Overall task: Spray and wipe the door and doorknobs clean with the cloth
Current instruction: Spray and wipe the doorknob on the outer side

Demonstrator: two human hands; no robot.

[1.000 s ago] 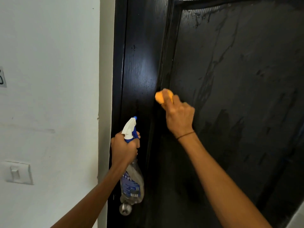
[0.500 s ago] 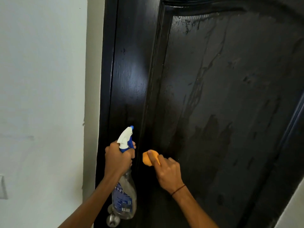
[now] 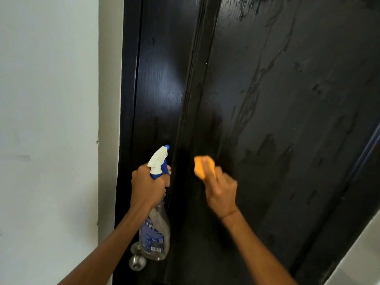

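The black door (image 3: 267, 120) fills most of the view, its long axis running top to bottom and leaning slightly in the wide-angle picture; a raised moulding runs down it between a narrow glossy stile on the left and a broad panel on the right. The panel carries streaks and patches of wet, with thin trails running down from the top, and the stile shows a bright patch of reflected light. To the left stands a plain white wall (image 3: 47, 120), with a pale strip of door frame between it and the door. At the lower right corner a light surface shows, too little of it to tell what it is. The left hand (image 3: 147, 187) grips the neck of a clear spray bottle (image 3: 155, 233), which hangs upright with its body below the fist and its white-and-blue nozzle pointing up and right toward the door. Just below the bottle, partly behind it, a round metal doorknob (image 3: 137, 262) sticks out from the door's left edge. The right hand (image 3: 221, 192), blurred, presses a bunched orange cloth (image 3: 202, 167) against the door beside the moulding, fingers curled over it.
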